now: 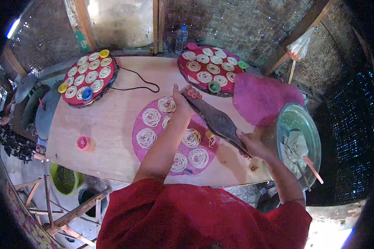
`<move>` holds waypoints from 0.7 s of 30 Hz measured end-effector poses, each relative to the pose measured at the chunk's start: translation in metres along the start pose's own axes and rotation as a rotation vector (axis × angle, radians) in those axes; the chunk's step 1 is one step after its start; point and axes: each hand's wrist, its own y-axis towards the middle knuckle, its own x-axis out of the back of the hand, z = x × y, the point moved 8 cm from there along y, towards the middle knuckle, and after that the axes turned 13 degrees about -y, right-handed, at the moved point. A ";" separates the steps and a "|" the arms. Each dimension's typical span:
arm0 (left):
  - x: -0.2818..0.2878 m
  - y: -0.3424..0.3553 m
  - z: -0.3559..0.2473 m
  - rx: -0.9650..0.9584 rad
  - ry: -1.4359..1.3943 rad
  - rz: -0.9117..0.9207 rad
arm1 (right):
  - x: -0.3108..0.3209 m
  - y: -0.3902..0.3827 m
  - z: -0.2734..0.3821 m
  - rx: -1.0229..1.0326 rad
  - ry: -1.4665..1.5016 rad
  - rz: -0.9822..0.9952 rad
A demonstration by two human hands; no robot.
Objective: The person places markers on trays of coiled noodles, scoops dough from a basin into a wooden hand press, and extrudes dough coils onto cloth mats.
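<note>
A long dark wooden hand press [215, 118], tapering towards both ends, is tilted across the middle of the table in both hands. My left hand [183, 103] is closed round its upper left end, fingertips showing on the far side. My right hand [252, 145] grips the lower right end, fingers curled underneath. Below the press's middle a yellowish nozzle [210, 134] shows, with thin pale dough strands [212, 142] hanging from it. They hang over the right edge of a round pink mat [137, 127] bearing several coiled noodle-like nests [191, 138]. My left forearm hides part of the mat.
Two round red trays of nests, one at far left [85, 74] and one at far right [197, 68], carry small coloured cups. A pink cloth [262, 95] lies beside a green basin [316, 137] of dough. A pink cup [82, 142] stands left; another person's hand [40, 157] shows at the edge.
</note>
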 end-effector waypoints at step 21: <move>-0.006 -0.031 0.013 0.049 -0.043 -0.009 | 0.003 -0.029 -0.009 -0.075 -0.138 -0.043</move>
